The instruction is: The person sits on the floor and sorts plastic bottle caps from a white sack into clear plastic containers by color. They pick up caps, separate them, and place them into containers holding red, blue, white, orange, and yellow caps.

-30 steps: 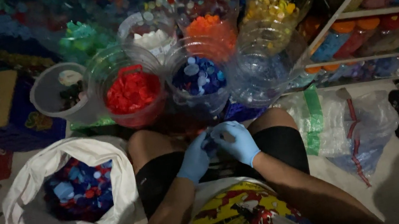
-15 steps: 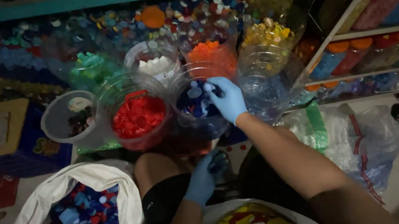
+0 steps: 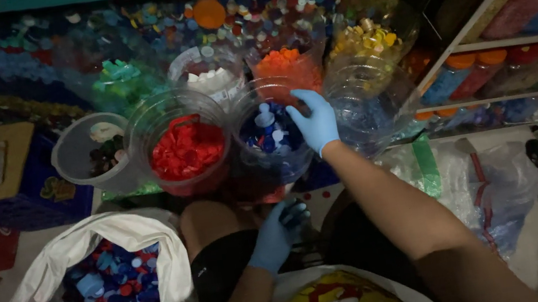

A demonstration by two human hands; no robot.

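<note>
Head view, right hand [image 3: 313, 122] fingers spread over blue-cap tub [image 3: 272, 138], left hand [image 3: 279, 232] curled on caps, seven tubs.

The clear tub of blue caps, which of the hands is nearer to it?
Right. The right hand reaches over the rim of the tub of blue caps; the left hand sits below it, near the lap.

A white sack [image 3: 97, 252] stands open on the floor at lower left, holding blue and red caps. Right of the person's knees a clear plastic bag [image 3: 492, 190] with a green strip and a red mark lies crumpled below the shelf. By the left edge, a blue box [image 3: 44, 196] bears a yellow label; no signs or screens show.
</note>
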